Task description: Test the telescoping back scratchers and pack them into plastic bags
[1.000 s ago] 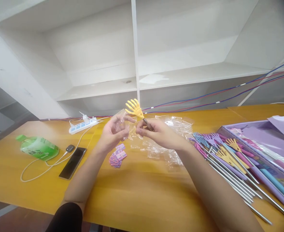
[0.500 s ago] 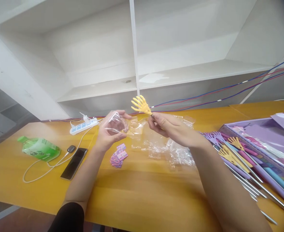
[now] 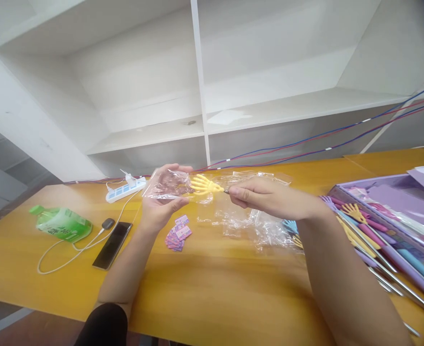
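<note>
My left hand holds a clear plastic bag, its fingers curved around the film. Pinched in my right hand is the metal neck of a back scratcher with a yellow hand-shaped head. That head points left, at the bag's right end; whether its fingertips are inside the film I cannot tell. The rest of the back scratcher is hidden by my right hand and forearm. Below my hands lies a small pile of pink and purple cards. More clear bags are spread on the table beneath my right hand.
Several back scratchers in yellow, purple, pink and blue lie at the right beside a purple box. At the left are a green bottle, a phone, a white cable and a power strip. White shelving rises behind the table.
My right hand has lowered and turned the back scratcher, so its yellow head now lies level and meets the bag's right end. My left hand stays in about the same place with the bag.
</note>
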### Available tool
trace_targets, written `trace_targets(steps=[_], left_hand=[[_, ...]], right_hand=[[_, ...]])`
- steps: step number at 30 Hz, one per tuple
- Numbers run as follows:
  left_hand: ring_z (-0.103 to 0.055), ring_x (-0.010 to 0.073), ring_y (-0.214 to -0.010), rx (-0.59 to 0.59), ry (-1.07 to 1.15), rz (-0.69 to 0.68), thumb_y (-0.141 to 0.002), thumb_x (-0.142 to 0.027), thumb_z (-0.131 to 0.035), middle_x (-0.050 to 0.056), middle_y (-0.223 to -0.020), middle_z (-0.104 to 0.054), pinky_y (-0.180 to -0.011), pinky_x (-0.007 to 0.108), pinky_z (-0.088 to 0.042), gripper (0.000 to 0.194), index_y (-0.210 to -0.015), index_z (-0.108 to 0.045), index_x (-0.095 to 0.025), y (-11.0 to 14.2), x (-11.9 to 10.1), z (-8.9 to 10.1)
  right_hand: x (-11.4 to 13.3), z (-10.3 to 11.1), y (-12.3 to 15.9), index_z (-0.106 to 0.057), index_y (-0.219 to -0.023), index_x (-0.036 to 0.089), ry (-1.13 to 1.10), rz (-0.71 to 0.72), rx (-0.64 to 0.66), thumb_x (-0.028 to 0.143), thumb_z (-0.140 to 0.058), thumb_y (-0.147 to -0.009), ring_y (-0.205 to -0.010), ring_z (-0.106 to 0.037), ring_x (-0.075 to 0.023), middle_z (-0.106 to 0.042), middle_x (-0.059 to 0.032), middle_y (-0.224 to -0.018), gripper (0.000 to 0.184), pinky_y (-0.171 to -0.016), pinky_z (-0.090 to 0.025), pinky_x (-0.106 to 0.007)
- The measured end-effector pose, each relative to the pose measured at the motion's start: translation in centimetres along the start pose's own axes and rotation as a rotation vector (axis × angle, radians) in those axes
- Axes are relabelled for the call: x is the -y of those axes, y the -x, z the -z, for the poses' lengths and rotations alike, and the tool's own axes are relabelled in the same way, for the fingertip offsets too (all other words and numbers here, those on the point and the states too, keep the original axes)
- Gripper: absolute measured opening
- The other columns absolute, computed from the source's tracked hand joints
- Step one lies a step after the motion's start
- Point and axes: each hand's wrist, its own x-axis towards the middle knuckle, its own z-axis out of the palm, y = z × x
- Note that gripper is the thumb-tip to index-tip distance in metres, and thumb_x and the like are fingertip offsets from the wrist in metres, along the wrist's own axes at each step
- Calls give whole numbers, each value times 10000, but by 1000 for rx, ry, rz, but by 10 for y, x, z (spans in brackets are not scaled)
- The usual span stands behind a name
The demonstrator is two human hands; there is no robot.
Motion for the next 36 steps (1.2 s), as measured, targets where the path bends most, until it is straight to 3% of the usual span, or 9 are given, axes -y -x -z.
trace_targets(steps=[5, 9, 13, 20, 28, 36], left_hand=[[-764, 284, -1202, -86, 69, 118, -783, -341, -963, 141, -1251, -788, -968, 368, -681, 564, -1290, -751, -214, 6, -7, -6], [-780, 254, -1171, -168, 118, 176, -859, -378, -904, 106, -1148, -822, -983, 364, -688, 382, -1178, -804, -195, 12, -14, -14], [-787, 212, -1152, -185, 154, 194, -897, -344, -874, 98, -1192, -822, -973, 299, -685, 313, -1168, -810, -201, 16, -17, -21], [-767, 227, -1209, -182, 155, 211, -912, -340, -856, 117, -1282, -796, -996, 311, -676, 325, -1200, -792, -203, 16, -13, -23], [-788, 183, -1106, -231, 192, 237, -880, -324, -887, 80, -1188, -817, -933, 271, -683, 307, -1154, -808, -211, 19, -9, -25], [-768, 231, -1203, -191, 166, 245, -904, -361, -866, 122, -1285, -792, -982, 318, -675, 328, -1180, -787, -201, 20, -8, -25]], right_hand=[[-4, 3, 4, -433, -748, 222, 43, -15, -45, 736, -312, -1077, -678, -398, -144, -429, 2, -736, 623, -660, -334, -321], [-5, 3, 4, -423, -748, 221, 42, -19, -49, 744, -313, -1073, -674, -382, -142, -411, 4, -733, 626, -654, -336, -318], [-4, 2, 2, -430, -747, 220, 22, -21, -47, 754, -321, -1068, -671, -392, -140, -434, 2, -739, 633, -649, -349, -316], [-7, 1, -1, -451, -754, 219, 26, -34, -43, 765, -319, -1064, -679, -418, -145, -447, -3, -746, 641, -661, -372, -317], [-9, -1, -2, -460, -756, 219, 4, -57, -37, 785, -328, -1051, -676, -424, -144, -458, -4, -739, 652, -648, -379, -312], [-8, -2, -3, -441, -745, 221, -3, -21, -12, 764, -350, -1057, -678, -398, -143, -443, 1, -730, 633, -662, -378, -313]])
